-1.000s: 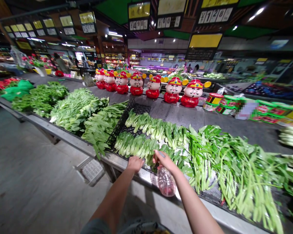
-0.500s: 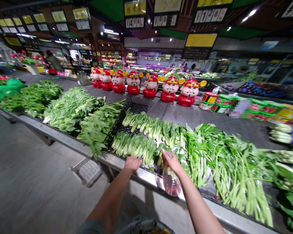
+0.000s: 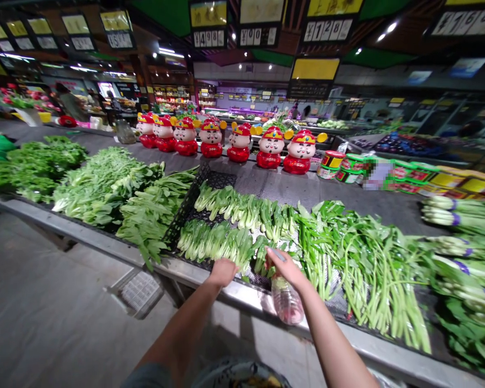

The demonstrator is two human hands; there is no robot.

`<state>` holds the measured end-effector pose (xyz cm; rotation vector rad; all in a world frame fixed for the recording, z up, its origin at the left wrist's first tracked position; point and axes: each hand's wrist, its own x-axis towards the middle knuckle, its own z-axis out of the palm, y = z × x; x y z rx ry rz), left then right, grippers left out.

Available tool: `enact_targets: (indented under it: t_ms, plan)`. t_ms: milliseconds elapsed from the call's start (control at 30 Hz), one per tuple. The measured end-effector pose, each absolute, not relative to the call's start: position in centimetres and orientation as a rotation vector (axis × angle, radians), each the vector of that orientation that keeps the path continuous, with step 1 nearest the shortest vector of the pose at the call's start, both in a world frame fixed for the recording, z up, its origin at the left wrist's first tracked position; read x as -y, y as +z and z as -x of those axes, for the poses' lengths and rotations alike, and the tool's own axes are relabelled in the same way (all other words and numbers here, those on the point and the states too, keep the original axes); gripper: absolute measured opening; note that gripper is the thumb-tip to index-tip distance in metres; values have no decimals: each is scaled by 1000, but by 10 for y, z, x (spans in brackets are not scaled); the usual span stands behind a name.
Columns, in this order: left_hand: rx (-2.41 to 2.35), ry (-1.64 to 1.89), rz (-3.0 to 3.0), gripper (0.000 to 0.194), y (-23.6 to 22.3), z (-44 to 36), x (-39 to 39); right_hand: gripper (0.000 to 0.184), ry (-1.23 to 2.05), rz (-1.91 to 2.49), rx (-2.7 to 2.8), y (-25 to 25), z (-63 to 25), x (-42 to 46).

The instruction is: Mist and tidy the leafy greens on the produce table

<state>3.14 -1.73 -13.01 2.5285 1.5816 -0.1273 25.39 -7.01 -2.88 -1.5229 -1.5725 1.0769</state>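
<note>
My right hand (image 3: 283,265) is wrapped round the top of a clear spray bottle (image 3: 286,302), which hangs over the stand's metal front rail. Its spray head is mostly hidden under my fingers. Two rows of bok choy lie on a perforated dark tray; the front row (image 3: 216,241) is closest to my hands. My left hand (image 3: 225,272) is at the front edge of this row, close to the stem ends. Its fingers are curled, and what is in them is hidden.
Water spinach (image 3: 372,269) lies right of the bok choy; purple-banded bundles (image 3: 444,218) are farther right. Left, beyond a black crate wall (image 3: 186,207), are leafy greens (image 3: 149,207). Red figurines (image 3: 211,139) line the back. A white crate (image 3: 139,291) is on the floor.
The view has swung slightly right, so things sit farther left. My left hand has moved a little right along the front row and its fingers are more curled. My right hand still holds the spray bottle.
</note>
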Motion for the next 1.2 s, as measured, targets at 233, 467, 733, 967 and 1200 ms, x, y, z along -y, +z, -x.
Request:
enact_targets:
  t_ms: [233, 467, 733, 967, 1200]
  plan:
    - [-1564, -119, -2516, 50, -149, -42, 19, 61, 1218, 1603, 1592, -42, -256, 83]
    - [-1533, -29, -2557, 50, -161, -35, 19, 59, 1195, 1554, 1650, -39, -264, 90]
    - [-1462, 76, -2612, 43, -159, -31, 25, 51, 1202, 1501, 1483, -34, -296, 101]
    - [-1494, 85, -2577, 44, -143, -37, 26, 49, 985, 1478, 1559, -32, -329, 100]
    - [-1476, 102, -2550, 40, -139, -75, 35, 44, 1008, 1494, 1475, -51, -352, 97]
